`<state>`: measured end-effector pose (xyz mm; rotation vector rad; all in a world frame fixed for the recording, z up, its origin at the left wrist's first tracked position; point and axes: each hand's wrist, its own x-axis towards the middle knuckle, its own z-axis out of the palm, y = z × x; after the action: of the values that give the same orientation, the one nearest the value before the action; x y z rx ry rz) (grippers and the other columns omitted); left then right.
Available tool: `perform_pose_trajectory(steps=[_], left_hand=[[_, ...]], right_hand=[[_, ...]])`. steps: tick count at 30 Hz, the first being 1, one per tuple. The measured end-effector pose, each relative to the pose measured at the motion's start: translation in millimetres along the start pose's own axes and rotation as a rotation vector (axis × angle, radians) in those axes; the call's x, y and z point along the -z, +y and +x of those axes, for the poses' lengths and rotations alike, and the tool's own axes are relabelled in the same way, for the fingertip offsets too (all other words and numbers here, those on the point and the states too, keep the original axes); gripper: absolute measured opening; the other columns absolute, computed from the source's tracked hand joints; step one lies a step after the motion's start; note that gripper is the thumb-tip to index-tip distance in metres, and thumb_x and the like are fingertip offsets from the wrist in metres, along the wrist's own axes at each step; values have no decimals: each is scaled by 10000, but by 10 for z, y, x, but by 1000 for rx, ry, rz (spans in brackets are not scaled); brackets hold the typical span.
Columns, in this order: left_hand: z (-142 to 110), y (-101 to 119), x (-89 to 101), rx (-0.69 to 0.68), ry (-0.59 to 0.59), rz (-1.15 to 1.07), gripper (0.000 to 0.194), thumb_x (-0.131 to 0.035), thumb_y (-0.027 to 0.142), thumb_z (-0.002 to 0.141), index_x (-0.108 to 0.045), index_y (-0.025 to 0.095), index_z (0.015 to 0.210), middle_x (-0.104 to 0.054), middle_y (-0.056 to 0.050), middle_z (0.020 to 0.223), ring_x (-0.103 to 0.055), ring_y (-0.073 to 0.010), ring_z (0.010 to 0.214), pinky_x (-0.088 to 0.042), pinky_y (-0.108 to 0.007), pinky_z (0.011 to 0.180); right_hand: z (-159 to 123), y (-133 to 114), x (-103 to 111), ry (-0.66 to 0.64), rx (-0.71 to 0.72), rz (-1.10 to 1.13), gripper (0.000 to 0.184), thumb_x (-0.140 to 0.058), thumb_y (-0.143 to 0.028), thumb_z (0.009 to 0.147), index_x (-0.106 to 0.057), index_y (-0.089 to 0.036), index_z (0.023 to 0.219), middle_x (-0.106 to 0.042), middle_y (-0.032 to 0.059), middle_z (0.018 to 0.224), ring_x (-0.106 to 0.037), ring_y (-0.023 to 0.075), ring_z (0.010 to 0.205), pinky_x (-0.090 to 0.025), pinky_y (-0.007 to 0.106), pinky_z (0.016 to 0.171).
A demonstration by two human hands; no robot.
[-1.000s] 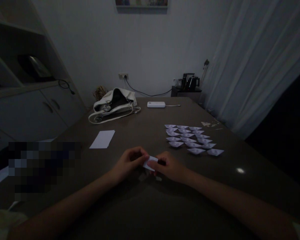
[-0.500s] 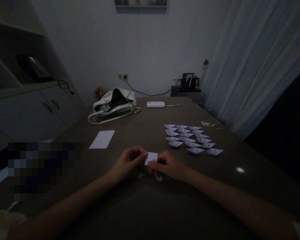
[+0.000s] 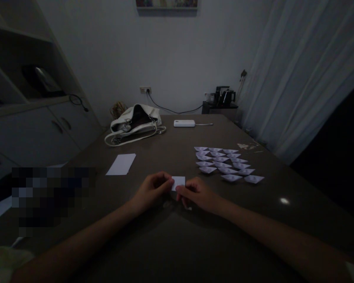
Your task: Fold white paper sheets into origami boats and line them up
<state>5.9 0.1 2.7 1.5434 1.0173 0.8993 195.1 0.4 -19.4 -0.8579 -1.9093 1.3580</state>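
Note:
A small white piece of paper (image 3: 178,182), roughly rectangular, is held up between my two hands above the table. My left hand (image 3: 157,189) pinches its left edge between thumb and fingers. At its lower right, my right hand (image 3: 198,193) grips it, the thumb lying across the front. Fingers hide part of the paper, and its folds are too small to make out. To the right, several white paper boats (image 3: 225,171) stand in rows. A stack of white paper sheets (image 3: 120,164) lies to the left.
On the dark table (image 3: 177,243), a white handbag (image 3: 135,122) sits at the back left and a white power strip (image 3: 184,123) at the back. Paper scraps (image 3: 247,146) lie near the right edge. A black kettle (image 3: 227,97) stands beyond the table.
The paper has risen slightly and tilted a little between my hands. Both hands keep hold of it in almost the same place.

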Motion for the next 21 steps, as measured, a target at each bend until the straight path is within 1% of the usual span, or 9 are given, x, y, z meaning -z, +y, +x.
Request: perform_pose_trajectory(steps=[3, 6, 11, 14, 17, 19, 21], left_hand=[[0, 5, -2, -10, 31, -9, 263, -622, 388, 782, -563, 138, 723, -515, 35, 598, -469, -95, 553, -348, -208, 532], [-2, 8, -2, 3, 36, -8, 260, -619, 382, 783, -561, 135, 727, -508, 38, 597, -458, -88, 548, -342, -204, 528], [10, -24, 4, -12, 0, -16, 246, -623, 378, 770, -591, 134, 770, -543, 29, 629, -482, -94, 562, -370, -214, 549], [20, -57, 5, -10, -29, -28, 231, -651, 355, 751, -586, 134, 773, -577, 18, 664, -510, -98, 582, -392, -216, 565], [20, -68, 10, -5, -49, -30, 237, -650, 356, 758, -566, 135, 775, -602, 5, 690, -549, -113, 608, -417, -224, 579], [12, -59, 20, -21, -50, 28, 239, -631, 365, 774, -566, 135, 780, -613, -4, 704, -568, -128, 628, -430, -231, 584], [0, -46, 37, -66, -46, 154, 226, -603, 360, 800, -579, 136, 781, -622, -11, 715, -579, -140, 654, -439, -233, 592]], right_hand=[[-3, -21, -11, 61, 13, -58, 472, -471, -498, 899, -653, -130, 666, -547, -4, 525, -491, 79, 463, -356, 198, 472], [6, -29, -9, 80, 30, -105, 513, -464, -518, 896, -642, -131, 609, -541, 2, 500, -495, 84, 460, -362, 204, 479], [34, 14, 11, 123, 39, -34, 513, -464, -529, 886, -635, -132, 610, -560, 15, 506, -502, 92, 458, -374, 211, 474], [34, 19, 7, 120, 37, -20, 497, -454, -507, 896, -630, -135, 617, -559, 14, 517, -500, 92, 466, -376, 212, 478], [21, -4, -6, 142, 29, -46, 438, -464, -465, 904, -624, -137, 661, -549, 5, 545, -492, 93, 486, -367, 211, 479], [12, -23, -5, 207, 47, -70, 351, -509, -435, 886, -619, -143, 725, -555, 1, 601, -496, 99, 525, -371, 211, 492], [10, -33, 8, 291, 90, -106, 259, -560, -401, 862, -623, -154, 814, -574, 7, 687, -515, 109, 589, -393, 216, 529]])
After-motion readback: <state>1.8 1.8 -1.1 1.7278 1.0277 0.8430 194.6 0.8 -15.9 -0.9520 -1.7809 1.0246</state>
